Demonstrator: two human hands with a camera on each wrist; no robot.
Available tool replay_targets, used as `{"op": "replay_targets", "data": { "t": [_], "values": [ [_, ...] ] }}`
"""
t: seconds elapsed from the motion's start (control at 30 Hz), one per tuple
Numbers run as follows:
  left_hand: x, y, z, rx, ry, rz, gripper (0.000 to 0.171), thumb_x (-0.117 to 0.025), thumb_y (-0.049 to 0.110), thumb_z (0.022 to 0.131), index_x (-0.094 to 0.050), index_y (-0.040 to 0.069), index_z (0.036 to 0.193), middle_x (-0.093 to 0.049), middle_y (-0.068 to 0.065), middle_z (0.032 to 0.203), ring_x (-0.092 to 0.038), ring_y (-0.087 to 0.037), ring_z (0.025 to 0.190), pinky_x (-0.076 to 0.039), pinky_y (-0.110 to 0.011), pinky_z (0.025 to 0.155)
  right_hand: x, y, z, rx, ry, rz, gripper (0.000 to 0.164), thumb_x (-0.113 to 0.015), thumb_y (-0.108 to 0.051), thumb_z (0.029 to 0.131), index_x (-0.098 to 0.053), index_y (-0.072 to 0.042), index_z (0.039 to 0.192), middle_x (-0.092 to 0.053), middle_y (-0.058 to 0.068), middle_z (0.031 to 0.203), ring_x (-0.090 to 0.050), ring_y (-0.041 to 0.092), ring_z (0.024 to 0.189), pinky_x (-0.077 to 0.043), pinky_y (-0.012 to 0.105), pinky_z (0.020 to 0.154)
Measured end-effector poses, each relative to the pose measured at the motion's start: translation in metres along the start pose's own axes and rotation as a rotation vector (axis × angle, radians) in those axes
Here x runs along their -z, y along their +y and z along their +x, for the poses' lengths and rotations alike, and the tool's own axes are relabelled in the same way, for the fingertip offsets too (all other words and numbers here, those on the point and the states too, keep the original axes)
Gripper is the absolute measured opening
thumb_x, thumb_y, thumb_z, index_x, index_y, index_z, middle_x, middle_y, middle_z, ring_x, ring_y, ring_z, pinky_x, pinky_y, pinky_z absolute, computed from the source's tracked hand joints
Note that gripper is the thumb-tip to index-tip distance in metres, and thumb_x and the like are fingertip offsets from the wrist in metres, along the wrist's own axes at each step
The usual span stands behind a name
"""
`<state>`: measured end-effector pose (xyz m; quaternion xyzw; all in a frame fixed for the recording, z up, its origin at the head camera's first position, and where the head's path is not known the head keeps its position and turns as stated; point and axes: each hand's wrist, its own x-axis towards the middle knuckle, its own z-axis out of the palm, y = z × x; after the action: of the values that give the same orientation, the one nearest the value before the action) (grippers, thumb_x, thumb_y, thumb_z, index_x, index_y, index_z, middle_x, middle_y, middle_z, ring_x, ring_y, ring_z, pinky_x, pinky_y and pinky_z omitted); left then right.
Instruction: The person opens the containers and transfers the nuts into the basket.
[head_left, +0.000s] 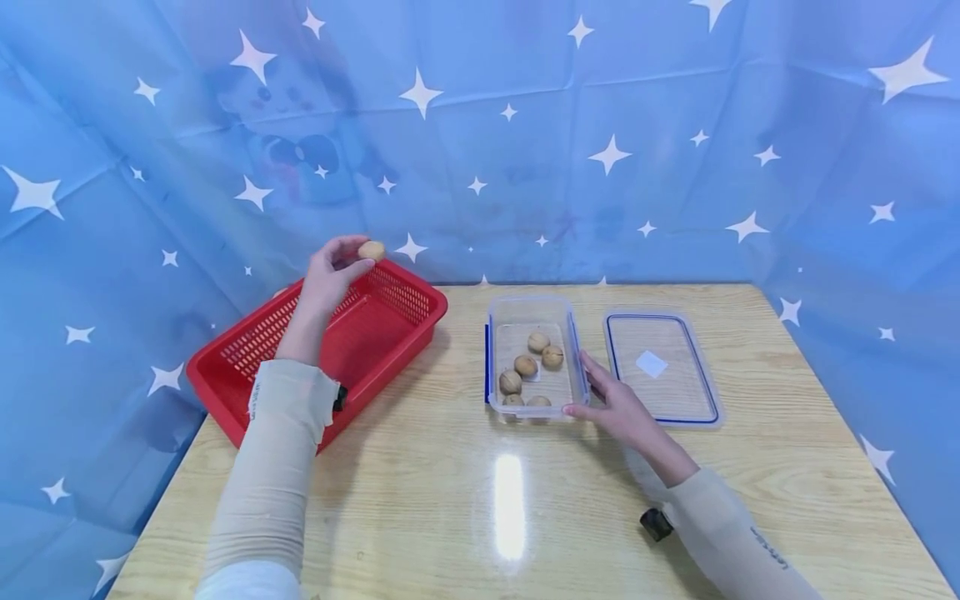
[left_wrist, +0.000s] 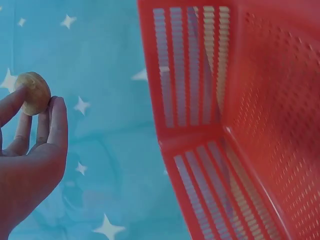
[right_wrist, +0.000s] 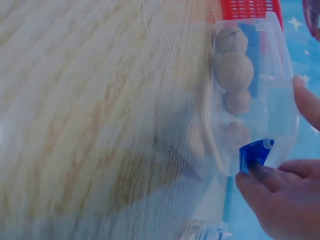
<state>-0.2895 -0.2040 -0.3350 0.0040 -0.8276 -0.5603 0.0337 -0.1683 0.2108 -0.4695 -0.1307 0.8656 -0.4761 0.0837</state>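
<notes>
My left hand (head_left: 327,279) pinches a walnut (head_left: 372,250) between thumb and fingertips, above the far rim of a red plastic basket (head_left: 432,310). In the left wrist view the walnut (left_wrist: 34,93) stands clear of the basket's slotted wall (left_wrist: 162,135). With thumb and fingers at its near right corner, my right hand (head_left: 621,410) grips a clear plastic food container (head_left: 552,310). Several walnuts (head_left: 526,365) lie on the container's floor. The right wrist view shows fingers against a blue latch (right_wrist: 254,151) on the container's side.
The container's lid (head_left: 678,367), with a blue seal and a pale square label, lies flat to the right. Wood-grain table (head_left: 427,500) runs in front of everything. Behind and at the sides hangs a blue curtain (head_left: 517,225) with white stars.
</notes>
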Motion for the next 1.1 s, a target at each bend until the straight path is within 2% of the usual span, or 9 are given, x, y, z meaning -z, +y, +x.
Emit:
{"op": "replay_targets", "data": {
  "t": [0.17,0.37,0.5,0.63,0.73,0.87,1.1],
  "values": [
    [0.015,-0.015,0.004,0.044,0.014,0.056,0.046,-0.062,0.027,0.099,-0.051,0.014,0.142,-0.052,-0.011,0.143,-0.049,-0.025,0.13,-0.042,-0.041,0.113,0.0,0.0,0.0,0.003,0.001,-0.001,0.096,-0.073,-0.023,0.09,-0.01,0.004,0.157,-0.009,0.03,0.162,-0.029,0.051,0.143,-0.028,0.053,0.117],
    [0.025,-0.035,0.005,0.124,0.008,0.119,0.049,-0.062,0.028,0.099,-0.048,0.013,0.143,-0.05,-0.014,0.144,-0.05,-0.03,0.129,-0.045,-0.046,0.112,0.0,0.001,0.0,0.003,-0.001,-0.002,0.096,-0.074,-0.022,0.089,-0.011,0.004,0.157,-0.01,0.03,0.163,-0.03,0.051,0.143,-0.028,0.051,0.117],
    [0.028,-0.043,0.006,0.141,0.003,0.124,0.05,-0.063,0.028,0.098,-0.047,0.013,0.144,-0.05,-0.015,0.144,-0.051,-0.031,0.13,-0.046,-0.047,0.111,0.001,0.001,0.0,-0.003,0.005,-0.017,0.096,-0.074,-0.023,0.089,-0.012,0.003,0.157,-0.011,0.03,0.162,-0.03,0.051,0.143,-0.029,0.051,0.116],
    [0.027,-0.054,0.005,0.207,-0.024,0.091,0.056,-0.068,0.031,0.095,-0.046,0.018,0.145,-0.05,-0.011,0.145,-0.052,-0.03,0.127,-0.049,-0.045,0.108,0.001,0.001,0.001,-0.006,0.002,-0.03,0.096,-0.074,-0.025,0.089,-0.012,0.003,0.157,-0.012,0.03,0.162,-0.03,0.051,0.143,-0.029,0.052,0.116],
    [0.023,-0.065,0.007,0.21,-0.053,0.086,0.055,-0.069,0.029,0.094,-0.047,0.018,0.144,-0.05,-0.012,0.144,-0.053,-0.033,0.127,-0.049,-0.048,0.107,0.002,0.001,0.0,-0.006,0.001,-0.035,0.095,-0.073,-0.026,0.09,-0.013,0.002,0.157,-0.012,0.03,0.162,-0.03,0.051,0.143,-0.03,0.052,0.116],
    [0.016,-0.08,0.011,0.138,-0.095,0.139,0.048,-0.065,0.021,0.097,-0.049,0.009,0.141,-0.052,-0.019,0.14,-0.053,-0.038,0.127,-0.046,-0.052,0.11,0.003,-0.001,0.0,-0.002,-0.002,-0.071,0.095,-0.073,-0.028,0.09,-0.013,0.002,0.157,-0.014,0.03,0.162,-0.032,0.051,0.142,-0.031,0.054,0.115],
    [0.004,-0.095,0.012,0.132,-0.198,0.229,0.045,-0.069,0.021,0.094,-0.055,0.013,0.135,-0.056,-0.015,0.135,-0.055,-0.034,0.124,-0.046,-0.053,0.109,0.009,-0.014,0.002,-0.011,-0.051,-0.208,0.096,-0.071,-0.036,0.092,-0.014,0.005,0.157,-0.019,0.032,0.16,-0.039,0.051,0.138,-0.033,0.059,0.114]
  ]
}}
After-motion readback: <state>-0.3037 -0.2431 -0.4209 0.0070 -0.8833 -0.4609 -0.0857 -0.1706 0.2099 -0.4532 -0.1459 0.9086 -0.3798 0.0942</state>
